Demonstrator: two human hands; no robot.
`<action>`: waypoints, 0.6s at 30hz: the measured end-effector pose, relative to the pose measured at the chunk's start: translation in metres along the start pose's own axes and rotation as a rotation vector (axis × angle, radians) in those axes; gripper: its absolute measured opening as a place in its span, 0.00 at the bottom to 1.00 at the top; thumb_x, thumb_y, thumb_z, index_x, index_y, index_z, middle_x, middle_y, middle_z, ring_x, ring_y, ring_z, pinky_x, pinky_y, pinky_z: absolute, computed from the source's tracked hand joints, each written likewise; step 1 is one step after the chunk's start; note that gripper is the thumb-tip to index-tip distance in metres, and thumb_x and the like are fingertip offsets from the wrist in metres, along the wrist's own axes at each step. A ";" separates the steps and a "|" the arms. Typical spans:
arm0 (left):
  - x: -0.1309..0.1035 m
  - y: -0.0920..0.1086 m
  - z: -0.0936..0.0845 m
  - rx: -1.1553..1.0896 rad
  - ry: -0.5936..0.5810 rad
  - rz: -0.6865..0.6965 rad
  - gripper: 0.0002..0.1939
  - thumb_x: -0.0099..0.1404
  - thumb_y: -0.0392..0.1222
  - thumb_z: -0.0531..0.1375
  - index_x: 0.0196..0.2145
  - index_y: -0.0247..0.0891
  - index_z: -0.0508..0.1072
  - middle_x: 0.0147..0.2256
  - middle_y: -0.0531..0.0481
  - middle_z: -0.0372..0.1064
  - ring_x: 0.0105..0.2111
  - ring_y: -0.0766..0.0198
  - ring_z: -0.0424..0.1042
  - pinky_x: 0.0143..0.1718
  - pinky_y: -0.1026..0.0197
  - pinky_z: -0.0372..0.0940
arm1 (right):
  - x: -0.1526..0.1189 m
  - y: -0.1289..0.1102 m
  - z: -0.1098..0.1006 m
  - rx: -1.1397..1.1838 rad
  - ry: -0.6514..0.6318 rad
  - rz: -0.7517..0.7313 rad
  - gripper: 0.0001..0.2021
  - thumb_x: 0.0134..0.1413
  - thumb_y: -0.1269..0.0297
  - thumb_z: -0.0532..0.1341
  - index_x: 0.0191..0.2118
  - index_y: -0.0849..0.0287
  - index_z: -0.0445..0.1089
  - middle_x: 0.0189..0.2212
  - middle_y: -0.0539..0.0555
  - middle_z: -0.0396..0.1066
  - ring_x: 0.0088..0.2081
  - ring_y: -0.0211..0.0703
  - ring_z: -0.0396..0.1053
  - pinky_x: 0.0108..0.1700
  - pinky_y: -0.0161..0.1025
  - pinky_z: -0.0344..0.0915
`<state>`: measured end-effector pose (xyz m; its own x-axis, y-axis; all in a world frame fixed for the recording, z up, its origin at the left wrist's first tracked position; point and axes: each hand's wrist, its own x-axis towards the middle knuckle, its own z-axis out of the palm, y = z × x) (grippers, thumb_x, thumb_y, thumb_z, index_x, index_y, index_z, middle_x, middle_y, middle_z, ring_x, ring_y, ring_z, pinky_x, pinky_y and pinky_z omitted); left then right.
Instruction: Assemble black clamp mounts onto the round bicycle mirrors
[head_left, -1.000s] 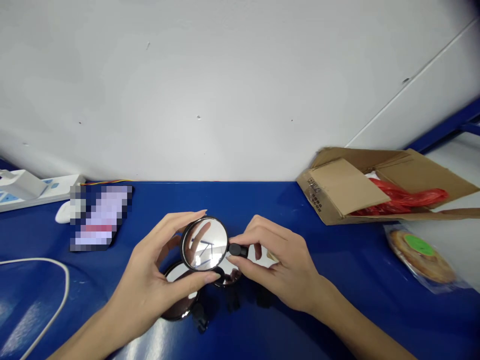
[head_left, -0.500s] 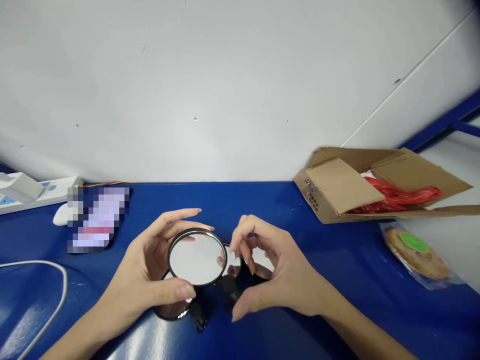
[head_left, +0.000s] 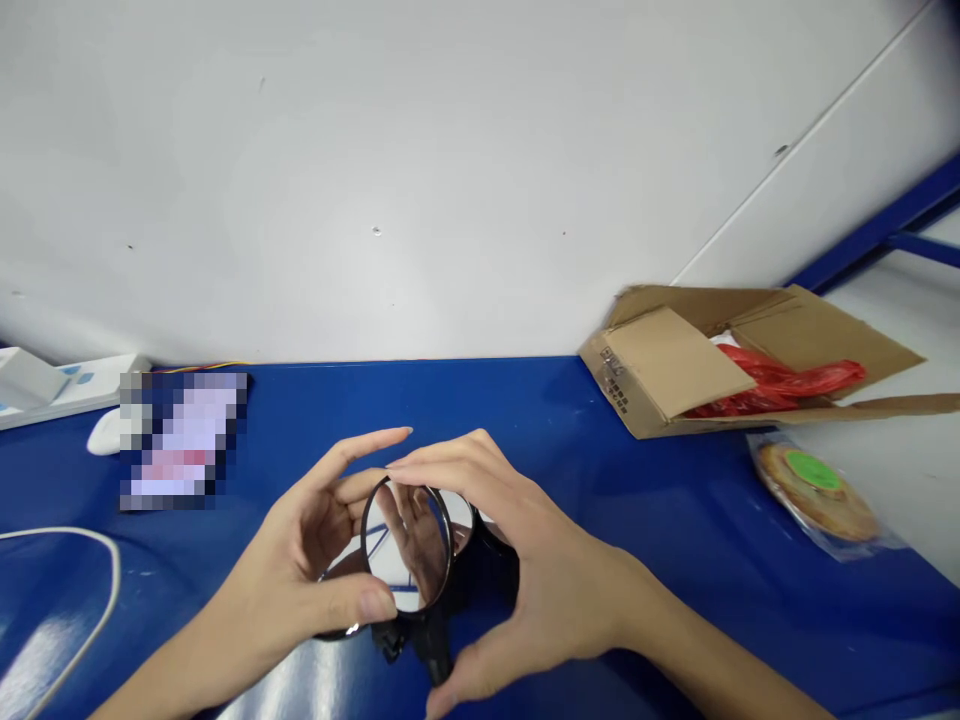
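A round mirror (head_left: 397,560) with a black rim stands tilted between my two hands, a black mount (head_left: 433,645) below it. My left hand (head_left: 322,560) grips its left side, thumb at the lower rim and fingers behind, the index finger stretched out. From the right, my right hand (head_left: 517,560) spans the mirror, fingertips at the top rim and thumb against the end of the mount. Behind it lie more round black-rimmed mirrors (head_left: 459,515) on the blue table (head_left: 637,510), partly hidden by my hands.
To the right lies an open cardboard box (head_left: 667,360) holding a red plastic bag (head_left: 787,380), with a wrapped round pastry (head_left: 817,490) before it. On the left are a phone (head_left: 180,440), a white mouse (head_left: 109,430), a power strip (head_left: 97,385) and a white cable (head_left: 112,570).
My right hand has moved left onto the mirror and its mount. The mirror has turned to a more upright, sideways angle. The whole view has shifted slightly.
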<state>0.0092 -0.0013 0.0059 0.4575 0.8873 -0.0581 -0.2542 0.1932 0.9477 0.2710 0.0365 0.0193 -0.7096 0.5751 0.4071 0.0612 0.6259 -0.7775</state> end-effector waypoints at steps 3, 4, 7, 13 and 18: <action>-0.001 -0.001 -0.001 0.048 0.005 0.026 0.48 0.68 0.59 0.80 0.78 0.57 0.64 0.61 0.42 0.81 0.57 0.43 0.82 0.62 0.46 0.73 | 0.000 -0.001 -0.005 -0.003 -0.010 0.107 0.62 0.39 0.47 0.89 0.79 0.38 0.61 0.67 0.56 0.72 0.65 0.61 0.69 0.69 0.57 0.68; -0.001 -0.001 -0.003 0.099 0.034 0.040 0.45 0.70 0.60 0.77 0.77 0.57 0.64 0.64 0.42 0.79 0.60 0.42 0.80 0.65 0.44 0.71 | -0.001 -0.002 -0.008 -0.013 -0.007 0.140 0.61 0.40 0.47 0.89 0.79 0.40 0.61 0.68 0.57 0.71 0.65 0.61 0.68 0.69 0.58 0.67; -0.004 0.002 -0.007 0.328 0.167 0.065 0.37 0.77 0.61 0.71 0.76 0.60 0.65 0.68 0.43 0.74 0.66 0.40 0.73 0.71 0.39 0.63 | -0.002 -0.003 -0.019 -0.057 -0.022 0.221 0.59 0.45 0.46 0.87 0.79 0.47 0.61 0.67 0.60 0.69 0.64 0.61 0.66 0.70 0.62 0.64; -0.006 0.010 -0.013 0.662 0.197 0.017 0.37 0.74 0.60 0.73 0.75 0.64 0.66 0.67 0.45 0.74 0.68 0.37 0.69 0.72 0.31 0.59 | -0.002 -0.004 -0.037 -0.086 -0.131 0.332 0.45 0.55 0.43 0.80 0.73 0.54 0.71 0.58 0.61 0.71 0.58 0.61 0.63 0.65 0.63 0.65; -0.001 0.011 -0.011 0.709 0.208 -0.027 0.33 0.73 0.61 0.73 0.71 0.60 0.71 0.64 0.44 0.77 0.66 0.37 0.72 0.70 0.32 0.62 | -0.002 -0.009 -0.047 -0.175 -0.209 0.446 0.48 0.51 0.39 0.82 0.73 0.53 0.73 0.56 0.59 0.71 0.59 0.62 0.63 0.68 0.66 0.65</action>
<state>-0.0032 0.0046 0.0130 0.2669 0.9607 -0.0760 0.3984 -0.0382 0.9164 0.3043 0.0543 0.0483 -0.7118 0.6995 -0.0636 0.4930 0.4331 -0.7546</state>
